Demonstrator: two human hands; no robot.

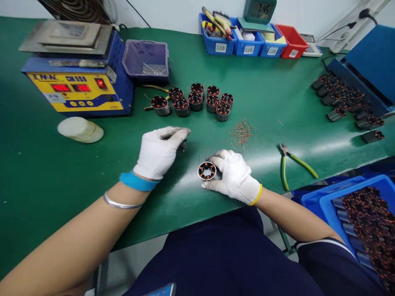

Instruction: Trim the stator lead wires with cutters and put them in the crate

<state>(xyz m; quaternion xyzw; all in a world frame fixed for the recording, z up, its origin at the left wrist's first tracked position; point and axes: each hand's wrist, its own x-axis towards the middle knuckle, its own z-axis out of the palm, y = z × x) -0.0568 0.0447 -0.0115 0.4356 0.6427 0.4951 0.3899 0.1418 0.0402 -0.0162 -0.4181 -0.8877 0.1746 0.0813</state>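
My right hand [233,174], in a white glove with a yellow cuff, grips a motor stator [207,171] from its right side near the table's front edge. The stator is a metal ring with copper windings, its opening facing up, and thin wire ends rise at its far side. To the left and farther back, my gloved left hand [163,148] is held with thumb and fingers pinched together. Whatever may be between those fingertips is too small or hidden to make out. Several wound stators [195,101] stand beyond my hands, and copper wire clippings [242,133] lie to their right.
Green-handled cutters [285,154] lie open on the green table at right. A blue-yellow power unit [83,92], a round whitish block [80,130] and a purple bin [146,59] stand left. Small bins [220,46] line the back. A blue crate [327,205] of stators is lower right.
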